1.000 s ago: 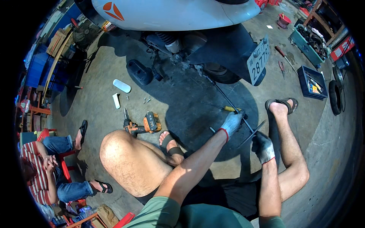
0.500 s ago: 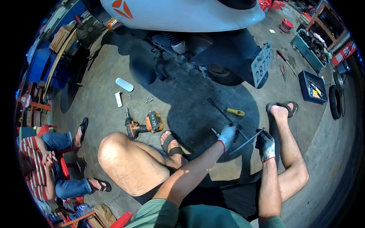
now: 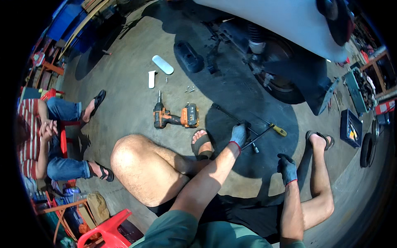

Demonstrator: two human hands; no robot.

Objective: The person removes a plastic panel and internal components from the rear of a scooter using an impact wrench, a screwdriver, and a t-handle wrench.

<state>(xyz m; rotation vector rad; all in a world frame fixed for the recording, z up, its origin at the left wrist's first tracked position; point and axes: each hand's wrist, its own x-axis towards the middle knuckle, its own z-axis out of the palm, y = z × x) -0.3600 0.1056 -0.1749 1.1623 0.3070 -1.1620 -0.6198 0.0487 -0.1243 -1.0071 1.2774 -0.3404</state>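
Observation:
My left hand (image 3: 239, 134), in a grey work glove with a red cuff, is closed around a dark cross-shaped wrench (image 3: 226, 113) near its middle. The wrench is held low over the floor, with a socket end (image 3: 256, 149) showing beyond the hand. A screwdriver (image 3: 278, 129) with a yellow handle lies beside one of its arms. My right hand (image 3: 287, 168), gloved alike, hovers to the right of the wrench, apart from it. Its fingers are loosely bent with nothing visible in them. An orange and black cordless drill (image 3: 173, 118) lies left of my foot.
A white scooter (image 3: 273, 25) stands ahead, its rear wheel (image 3: 285, 89) exposed. White cover pieces (image 3: 163, 65), small screws (image 3: 190, 89) and a black oval part (image 3: 188, 56) lie on the floor. A tool bin (image 3: 351, 129) stands right; a seated person (image 3: 49, 132) is left.
My right hand has drawn away from the wrench arm, slightly down. The wrench has turned in my left hand. The whole view has swung left, moving the scooter rightward in the picture.

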